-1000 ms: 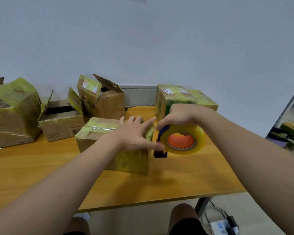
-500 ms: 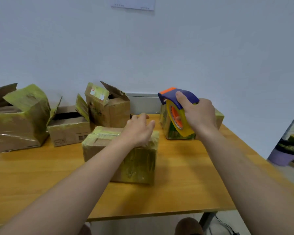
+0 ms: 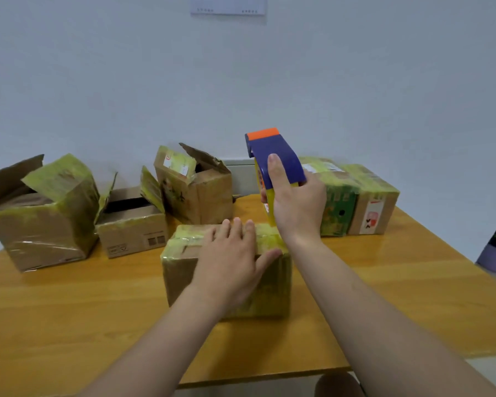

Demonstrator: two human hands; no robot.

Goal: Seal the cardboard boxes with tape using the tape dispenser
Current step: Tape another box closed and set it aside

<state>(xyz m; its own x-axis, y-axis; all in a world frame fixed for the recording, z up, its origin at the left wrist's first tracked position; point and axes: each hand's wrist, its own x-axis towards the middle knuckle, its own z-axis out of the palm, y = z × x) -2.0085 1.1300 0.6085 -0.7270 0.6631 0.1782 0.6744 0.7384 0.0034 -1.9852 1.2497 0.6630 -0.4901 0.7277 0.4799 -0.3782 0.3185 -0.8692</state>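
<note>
While pressing the taped box (image 3: 181,276) at mid bench (image 3: 69,310) flat with the left hand (image 3: 229,262), fingers (image 3: 236,229) straight, hold the right hand (image 3: 298,207) clamped round the tape dispenser (image 3: 289,164) above the far right corner; lower, then draw steadily along the seam.

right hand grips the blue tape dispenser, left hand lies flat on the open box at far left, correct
No. The head view shows the left hand flat on the closed taped box at front centre, not the far-left open box. The right hand does grip the blue tape dispenser.
</note>
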